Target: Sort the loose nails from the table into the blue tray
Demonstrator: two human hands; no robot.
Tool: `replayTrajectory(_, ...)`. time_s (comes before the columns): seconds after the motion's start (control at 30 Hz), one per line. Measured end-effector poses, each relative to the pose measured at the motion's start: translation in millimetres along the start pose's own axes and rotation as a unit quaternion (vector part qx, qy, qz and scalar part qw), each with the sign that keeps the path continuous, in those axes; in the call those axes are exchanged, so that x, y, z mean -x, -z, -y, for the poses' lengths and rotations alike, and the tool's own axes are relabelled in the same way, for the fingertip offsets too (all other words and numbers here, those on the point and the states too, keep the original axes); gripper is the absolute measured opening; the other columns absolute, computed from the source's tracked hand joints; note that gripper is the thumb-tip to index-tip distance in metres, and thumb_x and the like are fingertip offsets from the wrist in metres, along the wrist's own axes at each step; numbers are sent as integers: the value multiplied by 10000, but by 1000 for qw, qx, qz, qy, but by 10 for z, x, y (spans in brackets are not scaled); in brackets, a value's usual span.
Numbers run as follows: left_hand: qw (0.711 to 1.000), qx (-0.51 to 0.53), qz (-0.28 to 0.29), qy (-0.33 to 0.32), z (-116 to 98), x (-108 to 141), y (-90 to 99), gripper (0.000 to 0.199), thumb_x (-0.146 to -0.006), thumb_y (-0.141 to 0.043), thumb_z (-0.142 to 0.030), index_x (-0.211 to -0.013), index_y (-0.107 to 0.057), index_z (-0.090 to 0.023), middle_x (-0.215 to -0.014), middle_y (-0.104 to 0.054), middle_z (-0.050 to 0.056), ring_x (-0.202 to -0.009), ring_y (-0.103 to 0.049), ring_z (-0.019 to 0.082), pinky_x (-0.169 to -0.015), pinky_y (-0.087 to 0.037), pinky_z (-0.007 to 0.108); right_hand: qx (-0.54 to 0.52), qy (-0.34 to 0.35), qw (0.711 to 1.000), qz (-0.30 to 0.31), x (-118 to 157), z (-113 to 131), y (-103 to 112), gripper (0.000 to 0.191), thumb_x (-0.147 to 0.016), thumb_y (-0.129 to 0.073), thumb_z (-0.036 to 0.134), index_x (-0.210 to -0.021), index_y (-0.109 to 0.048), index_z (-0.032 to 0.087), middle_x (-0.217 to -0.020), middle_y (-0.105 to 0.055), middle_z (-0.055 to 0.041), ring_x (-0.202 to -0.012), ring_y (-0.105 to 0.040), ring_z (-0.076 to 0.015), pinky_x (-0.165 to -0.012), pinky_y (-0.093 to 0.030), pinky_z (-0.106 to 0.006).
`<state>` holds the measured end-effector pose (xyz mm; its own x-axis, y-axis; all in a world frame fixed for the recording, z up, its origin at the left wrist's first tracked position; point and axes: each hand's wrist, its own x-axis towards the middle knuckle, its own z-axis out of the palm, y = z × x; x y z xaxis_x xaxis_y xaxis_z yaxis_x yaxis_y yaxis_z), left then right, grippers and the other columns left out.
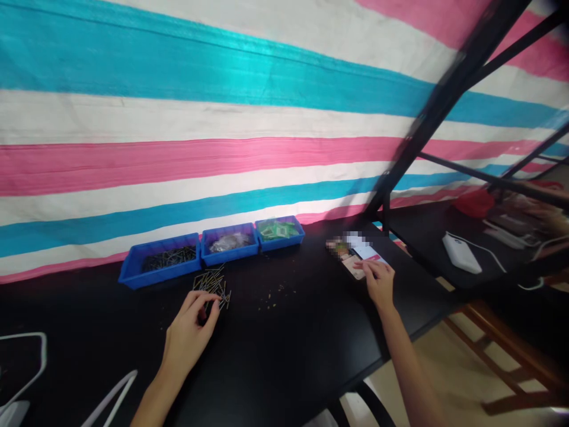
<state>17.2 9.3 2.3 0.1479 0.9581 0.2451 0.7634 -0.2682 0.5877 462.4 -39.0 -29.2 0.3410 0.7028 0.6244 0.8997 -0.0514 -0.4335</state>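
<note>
On the black tabletop, my left hand (190,329) is at the near edge of a small loose pile of thin metal pins, like nails or long screws (212,281). Its thumb and fingertips come together in a pinch; whatever is between them is too small to make out. Farther right, my right hand (380,281) reaches over a flat, bright phone-like screen (353,267), partly blurred. Its fingers stretch to the left, with the tips touching or just above that surface. No held thing shows in this hand.
Three blue bins line the back: one with dark pins (153,280), one with clear plastic bags (230,257), one with green packets (280,243). Small crumbs (269,299) dot the black table (284,356). A black metal frame (413,139) rises right; a white device (461,252) lies beyond.
</note>
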Motion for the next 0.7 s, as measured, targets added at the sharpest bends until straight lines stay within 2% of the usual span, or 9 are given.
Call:
replayTrajectory(0.17, 1000, -7, -7, 3, -34, -5, 11, 218, -817, -458, -415, -846, -585, -240, -929, -543, -19, -592, -504, 74, -495, -398, 181, 24, 8, 1000, -6, -5, 5, -26, 301, -845, -440, 347, -747, -697, 226, -859, -669, -38, -882, -569, -183, -872, -282, -369)
replayTrajectory(0.33, 1000, -8, -7, -2, -27, 0, 16, 222, -817, -458, -419, -840, -584, -237, -922, -547, -14, -595, -507, 77, -490, -399, 178, 66, -24, 997, -46, -4, 17, -22, 331, -841, -424, 317, -649, -675, 216, -756, -666, -35, -821, -560, -184, -878, -268, -381)
replayTrajectory(0.47, 1000, -5, -4, -11, -16, 0, 12, 226, -818, -458, -417, -853, -588, -236, -923, -548, -5, -604, -514, 83, -495, -410, 180, 40, -5, 999, -26, -9, 45, 6, 368, -854, -397, 329, -630, -668, 222, -768, -663, -30, -828, -561, -174, -885, -275, -368)
replayTrajectory(0.57, 1000, -7, -10, -18, -18, -5, 11, 217, -812, -467, -409, -850, -592, -237, -917, -551, -3, -601, -519, 84, -493, -412, 181, 54, -7, 998, -16, -12, 57, 5, 357, -855, -394, 350, -685, -684, 229, -812, -667, -31, -856, -563, -179, -882, -276, -373)
replayTrajectory(0.7, 1000, -8, -17, -21, -27, -5, 15, 213, -812, -464, -396, -854, -596, -234, -906, -554, -4, -591, -514, 81, -491, -410, 180, 71, -13, 997, -14, -8, 34, -15, 374, -855, -389, 360, -668, -680, 220, -793, -666, -41, -839, -563, -184, -884, -279, -380)
